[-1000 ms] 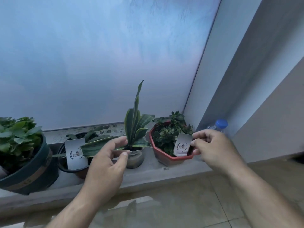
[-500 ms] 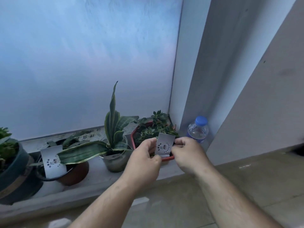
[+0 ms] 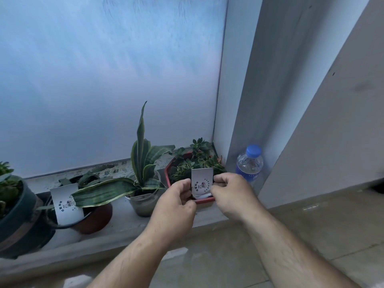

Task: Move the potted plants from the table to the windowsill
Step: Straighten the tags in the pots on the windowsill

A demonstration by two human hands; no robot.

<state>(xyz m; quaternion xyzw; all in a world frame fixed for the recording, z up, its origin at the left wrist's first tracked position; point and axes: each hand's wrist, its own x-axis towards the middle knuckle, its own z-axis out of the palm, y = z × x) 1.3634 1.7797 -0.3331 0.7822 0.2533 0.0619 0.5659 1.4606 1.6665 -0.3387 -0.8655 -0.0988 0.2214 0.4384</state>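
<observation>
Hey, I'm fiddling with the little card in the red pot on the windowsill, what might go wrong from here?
1. Both the left hand and right hand pinch the white card; opposing pulls might tear or bend it.
2. The red pot sits near the windowsill front edge, so a tug toward you may drag it off.
3. The snake plant leaves and the water bottle stand close on either side; a stray wrist or elbow may knock them.

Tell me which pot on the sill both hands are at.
The red angular pot at the right end, by the bottle; both hands pinch its white tag.
</observation>
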